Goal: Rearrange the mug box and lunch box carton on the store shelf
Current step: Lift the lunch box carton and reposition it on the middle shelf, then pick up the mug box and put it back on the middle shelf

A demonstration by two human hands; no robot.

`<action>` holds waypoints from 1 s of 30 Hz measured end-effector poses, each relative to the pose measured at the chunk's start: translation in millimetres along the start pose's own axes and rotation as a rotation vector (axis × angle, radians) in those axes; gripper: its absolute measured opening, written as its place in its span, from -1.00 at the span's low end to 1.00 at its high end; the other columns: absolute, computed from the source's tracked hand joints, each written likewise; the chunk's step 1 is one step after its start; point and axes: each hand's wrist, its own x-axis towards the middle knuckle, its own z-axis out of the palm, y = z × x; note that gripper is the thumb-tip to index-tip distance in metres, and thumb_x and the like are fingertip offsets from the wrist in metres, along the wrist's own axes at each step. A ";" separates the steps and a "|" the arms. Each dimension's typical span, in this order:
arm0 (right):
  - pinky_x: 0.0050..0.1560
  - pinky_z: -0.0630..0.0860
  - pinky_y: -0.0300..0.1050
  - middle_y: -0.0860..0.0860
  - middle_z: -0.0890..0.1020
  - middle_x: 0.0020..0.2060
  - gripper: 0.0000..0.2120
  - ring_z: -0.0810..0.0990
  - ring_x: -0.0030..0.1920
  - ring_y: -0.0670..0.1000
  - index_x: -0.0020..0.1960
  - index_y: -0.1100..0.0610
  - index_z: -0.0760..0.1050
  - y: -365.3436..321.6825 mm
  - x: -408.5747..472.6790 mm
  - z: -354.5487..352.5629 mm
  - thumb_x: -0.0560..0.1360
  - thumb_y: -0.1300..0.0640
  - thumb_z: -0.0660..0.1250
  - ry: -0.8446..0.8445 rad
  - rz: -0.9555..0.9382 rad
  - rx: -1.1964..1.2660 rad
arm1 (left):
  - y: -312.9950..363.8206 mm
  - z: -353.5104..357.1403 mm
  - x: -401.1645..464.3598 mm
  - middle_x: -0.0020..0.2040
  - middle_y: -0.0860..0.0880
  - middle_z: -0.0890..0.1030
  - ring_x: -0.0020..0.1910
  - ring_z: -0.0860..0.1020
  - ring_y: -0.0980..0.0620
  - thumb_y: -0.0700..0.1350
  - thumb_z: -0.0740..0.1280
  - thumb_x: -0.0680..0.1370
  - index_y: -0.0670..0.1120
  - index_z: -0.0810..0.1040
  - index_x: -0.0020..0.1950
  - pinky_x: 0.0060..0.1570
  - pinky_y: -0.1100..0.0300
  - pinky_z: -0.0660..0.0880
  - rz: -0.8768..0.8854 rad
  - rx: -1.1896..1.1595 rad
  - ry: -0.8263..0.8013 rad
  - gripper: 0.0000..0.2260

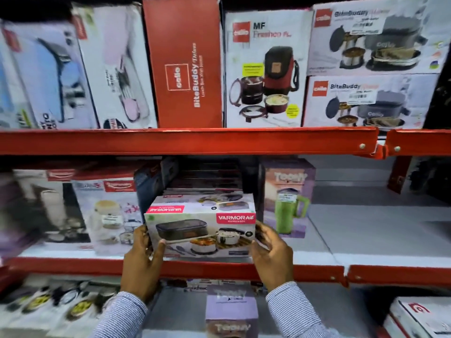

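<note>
A white lunch box carton (pixel 200 225) marked VARMORA sits at the front of the middle shelf, on a stack of similar cartons. My left hand (pixel 142 262) grips its left end and my right hand (pixel 272 254) grips its right end. Just to its right stands a purple mug box (pixel 288 196) showing a green mug, upright on the same shelf and apart from my right hand. A second purple mug box (pixel 231 311) stands on the shelf below, between my forearms.
The red shelf rail (pixel 219 268) runs just under the carton. Boxes of jars and flasks (pixel 107 211) crowd the left of the middle shelf. Bare grey shelf (pixel 366 228) lies to the right of the mug box. Cello lunch box cartons (pixel 266 69) fill the upper shelf.
</note>
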 end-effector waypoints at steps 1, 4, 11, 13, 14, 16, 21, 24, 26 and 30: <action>-0.07 0.47 -0.61 -0.16 0.65 0.04 -0.57 0.64 0.05 -0.22 0.30 0.06 0.55 4.5 -0.4 6.2 0.49 0.37 0.37 -0.014 0.016 -0.001 | -7.6 -2.2 1.2 0.16 -0.26 0.70 0.02 0.71 -0.28 -0.17 0.39 0.57 -0.17 0.39 0.38 -0.02 0.04 0.55 0.001 0.030 -0.013 -0.60; -0.10 0.44 -0.64 -0.26 0.62 0.00 -0.57 0.59 -0.03 -0.46 0.30 0.08 0.56 16.5 -3.4 16.4 0.49 0.39 0.36 -0.050 0.047 -0.037 | -21.6 -5.7 3.0 0.12 -0.30 0.70 -0.02 0.70 -0.34 -0.15 0.38 0.58 -0.18 0.36 0.38 -0.07 -0.03 0.56 0.002 0.109 -0.058 -0.59; -0.15 0.42 -0.66 -0.39 0.58 -0.05 -0.56 0.53 -0.04 -0.56 0.18 -0.12 0.53 21.2 -6.4 17.3 0.49 0.36 0.38 -0.028 0.061 -0.074 | -27.8 -6.9 4.2 0.03 -0.29 0.72 -0.11 0.72 -0.30 -0.11 0.37 0.58 -0.17 0.41 0.28 -0.12 -0.02 0.61 0.067 0.132 -0.070 -0.68; -0.16 0.42 -0.65 -0.37 0.60 -0.04 -0.56 0.55 -0.04 -0.54 0.15 -0.15 0.52 21.0 -7.1 17.2 0.49 0.35 0.39 -0.020 0.060 -0.060 | -29.5 -7.7 4.9 0.03 -0.27 0.73 -0.11 0.72 -0.28 -0.10 0.37 0.58 -0.15 0.42 0.25 -0.13 0.00 0.61 0.094 0.142 -0.064 -0.71; -0.16 0.43 -0.65 -0.35 0.61 -0.04 -0.56 0.57 -0.04 -0.50 0.16 -0.15 0.52 21.5 -7.5 17.6 0.49 0.35 0.39 -0.019 0.061 -0.055 | -31.1 -7.8 5.2 0.03 -0.26 0.73 -0.10 0.72 -0.27 -0.09 0.36 0.59 -0.14 0.42 0.24 -0.12 0.01 0.61 0.103 0.143 -0.066 -0.72; -0.14 0.45 -0.63 -0.31 0.63 -0.03 -0.58 0.61 -0.02 -0.41 0.17 -0.14 0.54 23.2 -7.9 18.2 0.49 0.33 0.40 -0.016 0.060 -0.056 | -33.3 -7.5 5.1 0.06 -0.24 0.73 -0.07 0.72 -0.25 -0.08 0.36 0.59 -0.12 0.42 0.24 -0.10 0.02 0.61 0.111 0.144 -0.069 -0.73; -0.13 0.47 -0.61 -0.30 0.64 -0.02 -0.59 0.59 -0.01 -0.47 0.22 -0.09 0.56 29.1 -7.2 17.9 0.49 0.32 0.41 -0.026 0.038 -0.031 | -36.3 -7.1 6.3 0.12 -0.21 0.72 0.00 0.72 -0.23 -0.06 0.36 0.59 -0.10 0.42 0.27 -0.01 -0.01 0.63 0.122 0.120 -0.086 -0.70; 0.00 0.57 -0.46 -0.18 0.68 0.07 -0.58 0.64 0.11 -0.29 0.30 0.02 0.57 31.0 -11.2 13.2 0.50 0.33 0.40 -0.032 0.000 -0.004 | -37.7 -10.6 2.9 0.18 -0.20 0.69 0.07 0.70 -0.23 -0.07 0.41 0.56 -0.13 0.44 0.31 0.06 -0.04 0.62 0.113 0.116 -0.079 -0.63; 0.07 0.58 -0.40 -0.15 0.71 0.08 -0.59 0.66 0.13 -0.24 0.29 0.06 0.59 36.4 -19.4 1.6 0.50 0.37 0.38 0.017 -0.048 0.005 | -42.7 -15.2 -4.9 0.23 -0.20 0.66 0.12 0.67 -0.22 -0.10 0.44 0.54 -0.16 0.45 0.36 0.14 -0.08 0.60 0.093 0.085 -0.026 -0.57; 0.00 0.57 -0.42 -0.19 0.74 -0.06 -0.66 0.71 -0.06 -0.17 0.04 -0.01 0.67 75.9 -61.0 -31.8 0.46 0.40 0.39 0.206 -0.089 -0.041 | -73.3 -8.0 -61.2 0.20 -0.07 0.64 0.07 0.64 0.01 -0.11 0.44 0.53 -0.04 0.50 0.34 0.15 0.12 0.59 0.024 -0.047 0.037 -0.62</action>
